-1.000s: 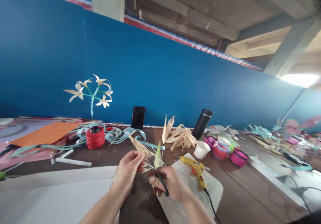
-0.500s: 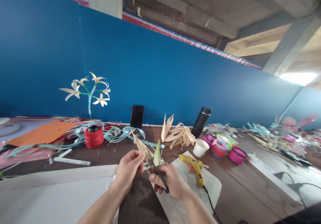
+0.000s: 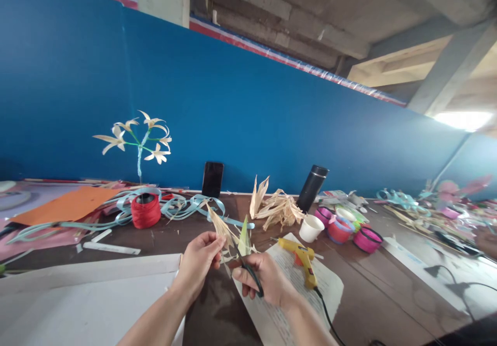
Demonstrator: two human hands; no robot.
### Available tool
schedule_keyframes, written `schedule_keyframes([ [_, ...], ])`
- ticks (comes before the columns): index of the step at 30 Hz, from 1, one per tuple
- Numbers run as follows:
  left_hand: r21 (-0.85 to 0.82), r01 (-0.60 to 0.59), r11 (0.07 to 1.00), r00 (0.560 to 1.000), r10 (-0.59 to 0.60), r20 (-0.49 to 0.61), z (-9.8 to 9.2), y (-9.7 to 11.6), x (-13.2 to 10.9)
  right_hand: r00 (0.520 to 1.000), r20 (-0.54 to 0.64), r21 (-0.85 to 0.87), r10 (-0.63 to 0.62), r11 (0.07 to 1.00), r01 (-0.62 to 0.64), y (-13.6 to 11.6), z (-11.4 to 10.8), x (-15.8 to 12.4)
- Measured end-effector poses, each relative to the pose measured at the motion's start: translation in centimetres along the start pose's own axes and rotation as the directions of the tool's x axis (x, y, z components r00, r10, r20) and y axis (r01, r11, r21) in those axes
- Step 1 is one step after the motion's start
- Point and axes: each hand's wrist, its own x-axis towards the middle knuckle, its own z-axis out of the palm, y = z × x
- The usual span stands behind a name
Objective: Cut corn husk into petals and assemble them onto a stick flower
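Observation:
Between the fingers of my left hand (image 3: pixel 199 260) is a strip of dried corn husk (image 3: pixel 218 225), its pale tip pointing up and away. My right hand (image 3: pixel 261 276) grips black-handled scissors (image 3: pixel 252 274), with the blades beside the husk. Whether the blades touch it I cannot tell. A greenish husk piece (image 3: pixel 244 240) lies just beyond my right hand. Farther back is a heap of dried husks (image 3: pixel 280 210). The yellow glue gun (image 3: pixel 301 255) rests on a printed sheet (image 3: pixel 326 289) to the right of my right hand.
A white paper cup (image 3: pixel 311 228), pink ribbon rolls (image 3: pixel 367 239) and a black bottle (image 3: pixel 312 188) stand at the right. Behind are a phone (image 3: pixel 213 179) and a husk flower stem (image 3: pixel 140 160) in a red thread spool (image 3: pixel 145 211). A white box (image 3: pixel 85 299) lies front left.
Both hands stay nearly in place. The scissors have shifted very slightly beside the husk. At the far right edge, a dark blurred shape, perhaps a hand, has come into view.

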Motion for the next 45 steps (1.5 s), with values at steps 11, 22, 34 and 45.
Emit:
schedule_keyframes([
  [11, 0.047, -0.01, 0.999, 1.0, 0.008, 0.022, -0.3, 0.1, 0.0, 1.0, -0.014, -0.032, 0.019, 0.999, -0.02, 0.0, 0.0, -0.1],
  [22, 0.054, -0.02, 0.998, 1.0, 0.019, 0.025, -0.3, 0.3, 0.0, 0.999, -0.019, -0.06, 0.029, 0.998, -0.03, 0.5, -0.3, -0.1],
  [34, 0.082, -0.051, 0.995, 0.998, 0.053, -0.03, -0.4, 0.6, 0.1, 0.998, 0.052, -0.037, 0.022, 0.999, -0.021, -0.6, -0.2, -0.5],
  [45, 0.232, -0.037, 0.972, 0.999, 0.043, -0.022, -0.1, 0.8, -0.4, 0.998, -0.023, -0.046, 0.059, 0.997, -0.06, 0.1, 0.0, 0.0],
])
